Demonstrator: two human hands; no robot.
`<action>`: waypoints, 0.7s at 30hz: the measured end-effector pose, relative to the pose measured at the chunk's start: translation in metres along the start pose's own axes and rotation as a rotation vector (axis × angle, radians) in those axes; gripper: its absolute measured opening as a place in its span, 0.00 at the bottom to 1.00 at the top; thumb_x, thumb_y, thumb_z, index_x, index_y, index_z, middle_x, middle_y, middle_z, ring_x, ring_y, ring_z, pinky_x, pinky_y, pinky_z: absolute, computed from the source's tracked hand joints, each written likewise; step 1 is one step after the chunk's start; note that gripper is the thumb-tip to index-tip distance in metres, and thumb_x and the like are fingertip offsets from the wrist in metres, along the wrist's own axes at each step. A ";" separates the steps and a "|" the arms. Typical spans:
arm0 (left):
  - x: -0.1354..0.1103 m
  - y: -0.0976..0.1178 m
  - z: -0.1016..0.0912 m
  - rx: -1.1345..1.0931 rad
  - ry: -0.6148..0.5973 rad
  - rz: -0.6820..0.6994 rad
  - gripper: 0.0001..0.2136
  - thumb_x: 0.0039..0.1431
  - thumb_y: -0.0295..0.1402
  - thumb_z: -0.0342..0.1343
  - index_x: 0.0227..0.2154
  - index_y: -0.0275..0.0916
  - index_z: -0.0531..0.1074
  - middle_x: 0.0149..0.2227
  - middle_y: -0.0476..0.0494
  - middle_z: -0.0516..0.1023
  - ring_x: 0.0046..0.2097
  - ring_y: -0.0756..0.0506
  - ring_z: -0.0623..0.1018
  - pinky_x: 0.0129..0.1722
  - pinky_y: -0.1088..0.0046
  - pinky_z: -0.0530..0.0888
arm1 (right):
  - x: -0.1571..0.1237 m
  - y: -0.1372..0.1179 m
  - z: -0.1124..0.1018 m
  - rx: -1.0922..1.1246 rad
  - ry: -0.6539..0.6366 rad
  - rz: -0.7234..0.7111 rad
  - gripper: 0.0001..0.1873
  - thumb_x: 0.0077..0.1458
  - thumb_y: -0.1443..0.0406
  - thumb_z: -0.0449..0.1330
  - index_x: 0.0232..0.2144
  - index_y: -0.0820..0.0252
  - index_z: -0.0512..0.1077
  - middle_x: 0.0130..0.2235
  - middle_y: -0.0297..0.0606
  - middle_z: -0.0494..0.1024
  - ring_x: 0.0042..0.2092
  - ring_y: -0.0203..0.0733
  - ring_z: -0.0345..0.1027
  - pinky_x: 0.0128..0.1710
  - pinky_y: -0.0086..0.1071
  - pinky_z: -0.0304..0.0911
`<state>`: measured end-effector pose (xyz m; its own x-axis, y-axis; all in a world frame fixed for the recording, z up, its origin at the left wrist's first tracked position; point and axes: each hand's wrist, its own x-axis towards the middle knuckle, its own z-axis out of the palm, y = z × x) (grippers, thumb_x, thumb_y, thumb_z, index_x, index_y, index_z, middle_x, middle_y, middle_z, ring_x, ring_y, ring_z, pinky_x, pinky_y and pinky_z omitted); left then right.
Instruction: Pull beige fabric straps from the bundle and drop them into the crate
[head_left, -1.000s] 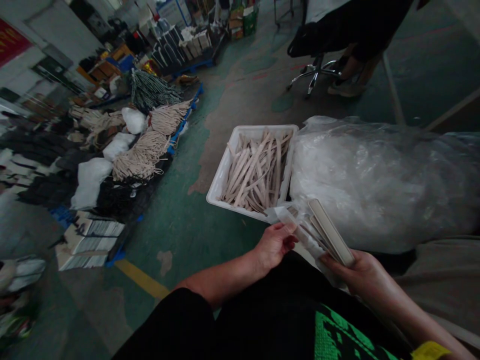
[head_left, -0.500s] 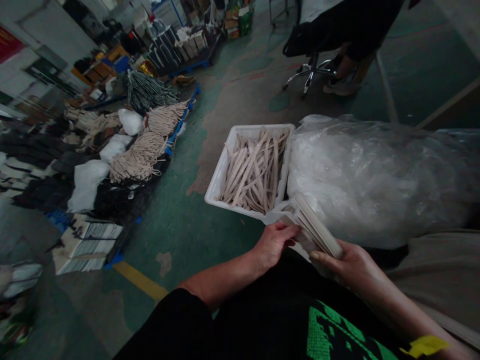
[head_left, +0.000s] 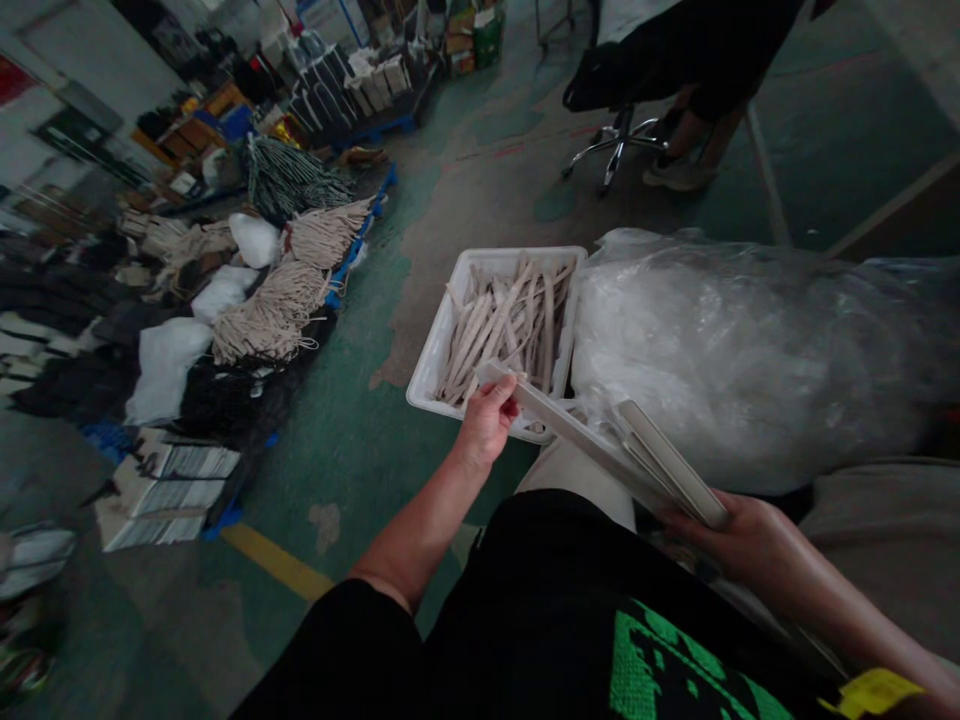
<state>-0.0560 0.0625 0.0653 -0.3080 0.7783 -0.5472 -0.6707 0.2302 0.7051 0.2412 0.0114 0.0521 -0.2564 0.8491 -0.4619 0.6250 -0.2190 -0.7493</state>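
Held strips (head_left: 676, 463) off-white; bin (head_left: 430, 372) white, loose strips (head_left: 491, 325) beige; shirt (head_left: 517, 620) black, print (head_left: 628, 665) green; band (head_left: 876, 692) yellow.

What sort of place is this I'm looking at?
Probably a factory or workshop floor: bundles of beige cord lie heaped near a pallet's blue edge, and a white bin is filled with loose pale strips.

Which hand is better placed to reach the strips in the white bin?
Probably the left hand: it appears at the white bin's near edge, close to the beige strips, pinching one end of a pale flat strip. The right hand is farther away, gripping a bundle of flat pieces.
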 end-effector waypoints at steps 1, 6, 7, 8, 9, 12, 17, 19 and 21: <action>0.001 0.002 -0.001 0.005 -0.008 -0.015 0.22 0.29 0.39 0.80 0.24 0.36 0.75 0.22 0.54 0.76 0.24 0.56 0.71 0.23 0.81 0.65 | 0.000 0.004 -0.005 -0.019 -0.007 0.017 0.21 0.48 0.46 0.64 0.23 0.56 0.81 0.16 0.34 0.74 0.17 0.41 0.64 0.16 0.33 0.57; -0.012 -0.005 0.001 0.059 -0.110 -0.076 0.22 0.31 0.42 0.80 0.25 0.35 0.78 0.22 0.52 0.76 0.24 0.55 0.72 0.22 0.80 0.65 | -0.001 -0.008 -0.030 -0.243 0.419 0.099 0.24 0.52 0.42 0.62 0.34 0.52 0.85 0.22 0.43 0.80 0.23 0.54 0.71 0.20 0.40 0.58; -0.016 -0.008 0.003 0.071 -0.132 -0.086 0.23 0.30 0.43 0.80 0.26 0.34 0.78 0.23 0.51 0.76 0.24 0.55 0.72 0.23 0.80 0.65 | -0.001 -0.015 -0.029 -0.207 0.484 0.069 0.24 0.52 0.42 0.62 0.36 0.52 0.85 0.26 0.45 0.82 0.25 0.55 0.72 0.21 0.40 0.59; -0.021 -0.011 0.005 0.082 -0.153 -0.099 0.24 0.28 0.44 0.80 0.26 0.34 0.79 0.23 0.51 0.77 0.25 0.55 0.72 0.23 0.79 0.65 | 0.000 -0.022 -0.025 -0.119 0.501 0.026 0.25 0.51 0.42 0.63 0.37 0.52 0.85 0.30 0.46 0.84 0.27 0.55 0.73 0.22 0.41 0.61; -0.025 -0.013 0.006 0.092 -0.171 -0.111 0.25 0.27 0.45 0.80 0.26 0.34 0.80 0.24 0.50 0.77 0.25 0.55 0.72 0.24 0.79 0.66 | 0.001 -0.030 -0.019 0.003 0.460 -0.017 0.25 0.50 0.43 0.63 0.38 0.52 0.85 0.35 0.46 0.85 0.29 0.54 0.75 0.23 0.40 0.63; -0.035 -0.016 0.012 0.126 -0.217 -0.112 0.25 0.27 0.47 0.79 0.26 0.34 0.81 0.25 0.48 0.79 0.25 0.54 0.72 0.25 0.78 0.66 | 0.007 -0.047 0.009 0.301 0.183 -0.075 0.26 0.48 0.44 0.66 0.38 0.55 0.85 0.36 0.43 0.86 0.29 0.48 0.74 0.23 0.36 0.64; -0.040 -0.012 0.014 0.166 -0.208 -0.059 0.25 0.28 0.49 0.79 0.26 0.35 0.81 0.26 0.47 0.80 0.27 0.53 0.73 0.28 0.76 0.66 | 0.013 -0.049 0.039 0.303 0.088 -0.098 0.25 0.47 0.43 0.68 0.31 0.59 0.84 0.20 0.33 0.77 0.22 0.42 0.67 0.21 0.32 0.61; -0.045 -0.018 0.013 0.179 -0.186 -0.039 0.25 0.28 0.50 0.78 0.25 0.35 0.80 0.25 0.48 0.78 0.27 0.53 0.72 0.29 0.75 0.66 | 0.012 -0.048 0.039 0.282 0.141 -0.112 0.25 0.48 0.43 0.67 0.28 0.58 0.83 0.21 0.35 0.78 0.23 0.42 0.69 0.22 0.31 0.64; -0.054 -0.031 0.011 0.216 -0.190 -0.026 0.24 0.31 0.50 0.78 0.25 0.35 0.80 0.24 0.48 0.77 0.27 0.52 0.70 0.29 0.74 0.65 | 0.010 -0.051 0.036 0.254 0.157 -0.139 0.25 0.49 0.42 0.66 0.25 0.58 0.81 0.22 0.37 0.79 0.24 0.42 0.70 0.23 0.31 0.64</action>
<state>-0.0113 0.0195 0.0777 -0.1468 0.8611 -0.4868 -0.5113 0.3552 0.7826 0.1799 0.0137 0.0689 -0.1971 0.9388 -0.2825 0.3831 -0.1915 -0.9036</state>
